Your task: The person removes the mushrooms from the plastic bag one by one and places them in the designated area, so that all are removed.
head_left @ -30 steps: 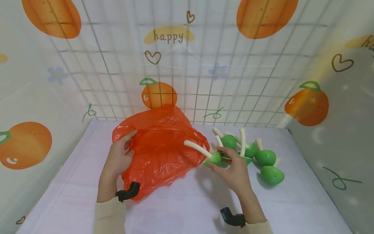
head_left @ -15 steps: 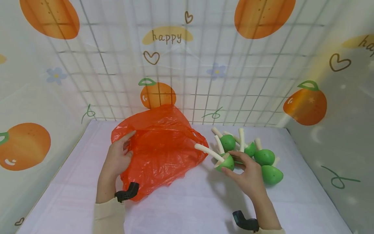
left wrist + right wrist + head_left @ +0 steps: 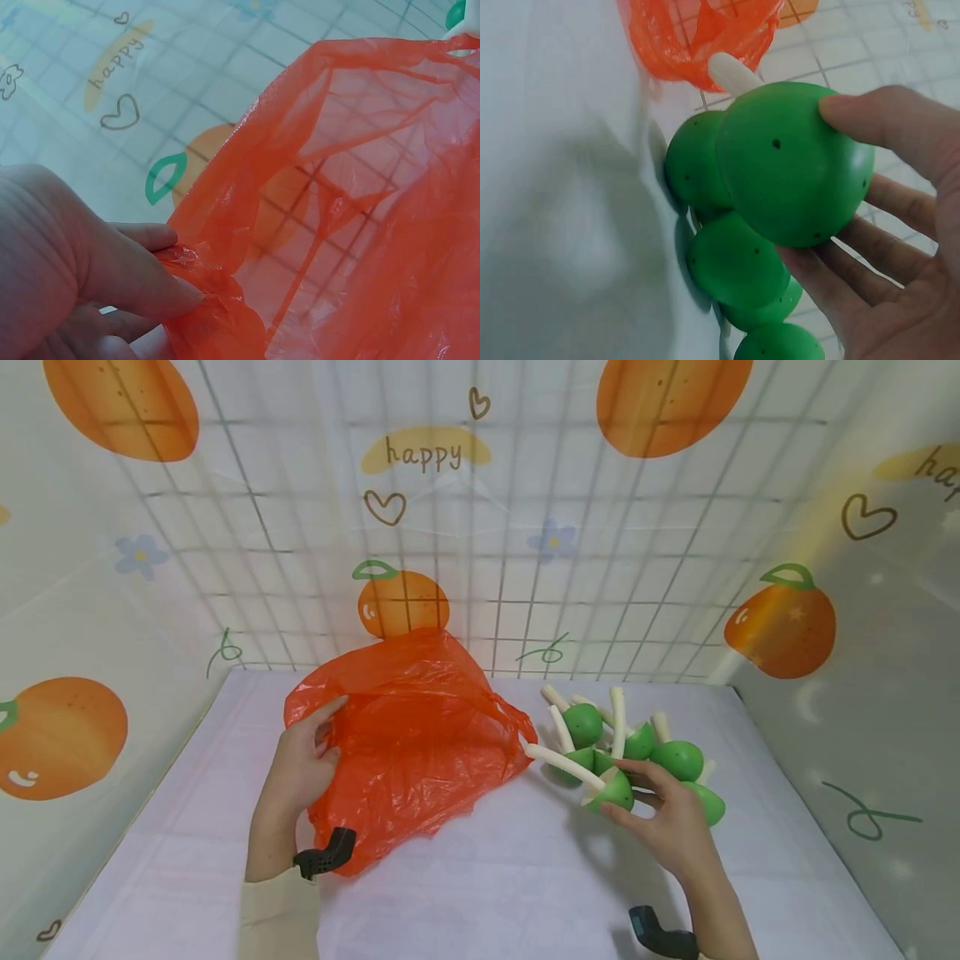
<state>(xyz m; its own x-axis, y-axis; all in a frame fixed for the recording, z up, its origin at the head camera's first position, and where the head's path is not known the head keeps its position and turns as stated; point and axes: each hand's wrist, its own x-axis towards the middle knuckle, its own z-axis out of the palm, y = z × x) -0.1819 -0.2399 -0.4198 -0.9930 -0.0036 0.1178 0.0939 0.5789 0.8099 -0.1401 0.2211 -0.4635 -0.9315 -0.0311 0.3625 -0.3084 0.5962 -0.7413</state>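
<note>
At the left, my left hand (image 3: 300, 768) pinches the rim of a crumpled red plastic bag (image 3: 420, 760). Its thumb and fingers grip the film in the left wrist view, where the bag's mouth (image 3: 292, 165) gapes. My right hand (image 3: 671, 822) holds a toy mushroom with a green cap (image 3: 618, 789) and white stem, above the table. Thumb and fingers lie on opposite sides of the dotted cap (image 3: 795, 165) in the right wrist view. The stem points left towards the bag. Behind and right of this hand lie several similar mushrooms (image 3: 678, 760); some are partly hidden.
A white cloth (image 3: 480, 902) covers the table. A pale curtain with orange prints (image 3: 405, 602) hangs at the back and sides, with a wire grid behind it. The loose mushrooms lie close together, right of the bag.
My right hand has moved to the right and slightly nearer me, carrying the mushroom away from the bag's right edge. My left hand and the bag stay almost still.
</note>
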